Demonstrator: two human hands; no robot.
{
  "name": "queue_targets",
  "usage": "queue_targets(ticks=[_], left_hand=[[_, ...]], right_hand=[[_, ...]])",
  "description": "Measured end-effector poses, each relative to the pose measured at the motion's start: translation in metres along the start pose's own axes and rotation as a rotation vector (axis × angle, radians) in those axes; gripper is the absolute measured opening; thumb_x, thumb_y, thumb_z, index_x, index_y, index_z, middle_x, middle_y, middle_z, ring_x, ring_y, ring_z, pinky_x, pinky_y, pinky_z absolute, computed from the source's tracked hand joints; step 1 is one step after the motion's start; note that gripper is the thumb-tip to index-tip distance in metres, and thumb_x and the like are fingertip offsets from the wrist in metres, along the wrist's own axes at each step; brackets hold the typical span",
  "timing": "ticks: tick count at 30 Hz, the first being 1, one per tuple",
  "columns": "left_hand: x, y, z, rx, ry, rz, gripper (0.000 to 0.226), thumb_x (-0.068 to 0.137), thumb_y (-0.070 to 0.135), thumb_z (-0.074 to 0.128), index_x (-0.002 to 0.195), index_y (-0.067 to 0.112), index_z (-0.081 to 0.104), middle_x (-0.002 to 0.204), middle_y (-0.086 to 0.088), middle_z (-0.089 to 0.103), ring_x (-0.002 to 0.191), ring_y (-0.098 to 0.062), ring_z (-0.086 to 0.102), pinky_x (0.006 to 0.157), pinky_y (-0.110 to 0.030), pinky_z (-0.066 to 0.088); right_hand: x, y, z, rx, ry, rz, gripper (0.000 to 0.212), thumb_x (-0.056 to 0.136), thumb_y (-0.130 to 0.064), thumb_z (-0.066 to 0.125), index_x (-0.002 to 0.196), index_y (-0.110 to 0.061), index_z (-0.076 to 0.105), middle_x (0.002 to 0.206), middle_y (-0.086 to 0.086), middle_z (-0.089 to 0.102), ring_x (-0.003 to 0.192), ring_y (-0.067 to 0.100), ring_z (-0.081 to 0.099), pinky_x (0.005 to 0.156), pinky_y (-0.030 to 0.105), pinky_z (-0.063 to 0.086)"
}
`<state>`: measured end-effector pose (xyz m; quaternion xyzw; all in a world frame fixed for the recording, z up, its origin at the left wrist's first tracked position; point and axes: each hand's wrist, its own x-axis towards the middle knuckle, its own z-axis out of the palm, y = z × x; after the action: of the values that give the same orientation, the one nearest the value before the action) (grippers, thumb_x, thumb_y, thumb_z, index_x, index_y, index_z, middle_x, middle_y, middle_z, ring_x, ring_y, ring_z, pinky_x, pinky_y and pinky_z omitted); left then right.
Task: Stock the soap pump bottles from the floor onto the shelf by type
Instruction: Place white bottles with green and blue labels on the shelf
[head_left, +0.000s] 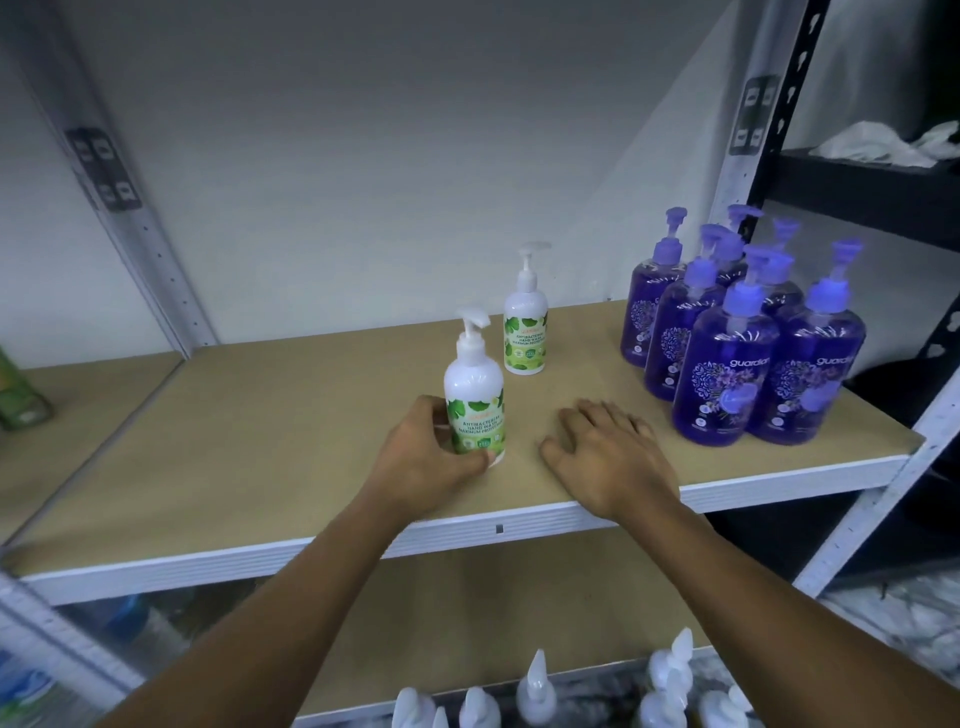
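Observation:
My left hand is wrapped around the base of a white pump bottle with a green leaf label, which stands upright on the tan shelf board. A second white-and-green bottle stands upright farther back, untouched. My right hand lies flat on the board near its front edge, fingers spread, holding nothing. Several purple pump bottles are grouped on the right end of the shelf. White pump tops of several more bottles show below, at the bottom edge of the view.
White uprights frame the shelf on both sides, with a wall behind. A green item sits on the neighbouring shelf at left. A black rack at right holds crumpled white plastic. A lower shelf board lies beneath.

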<state>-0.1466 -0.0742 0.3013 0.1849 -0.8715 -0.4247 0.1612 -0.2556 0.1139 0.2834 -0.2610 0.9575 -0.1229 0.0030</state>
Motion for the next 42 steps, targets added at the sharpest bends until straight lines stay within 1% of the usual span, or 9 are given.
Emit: queue_targets(ticks=[2,5,8,11,14,19,25,34,42], left_hand=[[0.019,-0.002,0.004,0.004,0.014,-0.006,0.063,0.072,0.033,0.087,0.123,0.022,0.052,0.117,0.006,0.066,0.103,-0.01,0.065,0.089,-0.028,0.051],[0.046,-0.003,0.014,0.013,0.047,0.003,0.063,0.076,0.032,0.084,0.13,0.018,0.054,0.122,0.003,0.065,0.104,-0.012,0.062,0.087,-0.027,0.046],[0.069,-0.003,0.023,0.021,0.101,0.002,0.062,0.079,0.032,0.083,0.132,0.015,0.055,0.124,-0.001,0.064,0.104,-0.016,0.06,0.086,-0.025,0.042],[0.088,-0.004,0.029,0.031,0.148,-0.029,0.065,0.08,0.032,0.082,0.133,0.011,0.05,0.128,-0.004,0.064,0.113,-0.023,0.062,0.09,-0.027,0.045],[0.103,-0.007,0.033,0.027,0.17,-0.051,0.064,0.083,0.031,0.079,0.133,0.01,0.047,0.131,-0.005,0.063,0.117,-0.025,0.061,0.093,-0.031,0.047],[0.119,-0.011,0.036,0.036,0.164,-0.071,0.061,0.085,0.035,0.076,0.134,0.014,0.048,0.135,0.001,0.062,0.122,-0.023,0.058,0.09,-0.027,0.041],[0.126,-0.015,0.039,0.097,0.187,-0.074,0.061,0.083,0.047,0.073,0.134,0.025,0.048,0.135,0.009,0.062,0.132,-0.022,0.048,0.104,-0.04,0.042],[0.127,-0.012,0.043,0.177,0.2,-0.098,0.06,0.085,0.055,0.066,0.137,0.034,0.046,0.137,0.019,0.059,0.137,-0.022,0.039,0.104,-0.039,0.034],[0.129,-0.012,0.045,0.224,0.197,-0.112,0.06,0.085,0.06,0.063,0.139,0.04,0.045,0.137,0.023,0.059,0.137,-0.025,0.038,0.108,-0.043,0.031]], right_hand=[[0.001,0.0,0.002,0.004,0.003,0.004,0.063,0.097,-0.06,0.027,0.151,-0.029,0.035,0.165,-0.003,0.021,0.153,0.02,0.013,0.121,0.042,0.009],[0.003,0.0,0.003,0.002,0.019,0.004,0.063,0.096,-0.062,0.027,0.149,-0.029,0.038,0.164,-0.003,0.024,0.151,0.02,0.016,0.121,0.042,0.011],[0.003,0.0,0.002,-0.002,0.041,-0.004,0.061,0.096,-0.061,0.029,0.146,-0.029,0.042,0.161,-0.003,0.029,0.149,0.02,0.02,0.12,0.042,0.013],[0.004,0.0,0.003,0.002,0.052,-0.014,0.059,0.095,-0.061,0.03,0.142,-0.028,0.045,0.159,-0.003,0.032,0.148,0.019,0.021,0.12,0.042,0.014],[0.006,0.001,0.004,0.011,0.061,-0.017,0.058,0.095,-0.061,0.031,0.14,-0.028,0.047,0.157,-0.004,0.033,0.147,0.019,0.023,0.119,0.042,0.014],[0.008,0.002,0.005,0.011,0.075,-0.021,0.058,0.094,-0.061,0.031,0.138,-0.028,0.048,0.155,-0.004,0.036,0.145,0.018,0.025,0.119,0.042,0.016],[0.008,0.001,0.005,0.016,0.071,-0.013,0.06,0.094,-0.062,0.032,0.14,-0.028,0.047,0.155,-0.004,0.035,0.146,0.017,0.024,0.119,0.041,0.015],[0.009,0.002,0.005,0.016,0.078,-0.02,0.059,0.094,-0.062,0.032,0.14,-0.027,0.048,0.154,-0.003,0.036,0.144,0.018,0.026,0.118,0.042,0.015],[0.009,0.003,0.006,0.021,0.09,-0.024,0.058,0.094,-0.061,0.032,0.139,-0.026,0.049,0.151,-0.003,0.038,0.143,0.018,0.027,0.116,0.041,0.016]])
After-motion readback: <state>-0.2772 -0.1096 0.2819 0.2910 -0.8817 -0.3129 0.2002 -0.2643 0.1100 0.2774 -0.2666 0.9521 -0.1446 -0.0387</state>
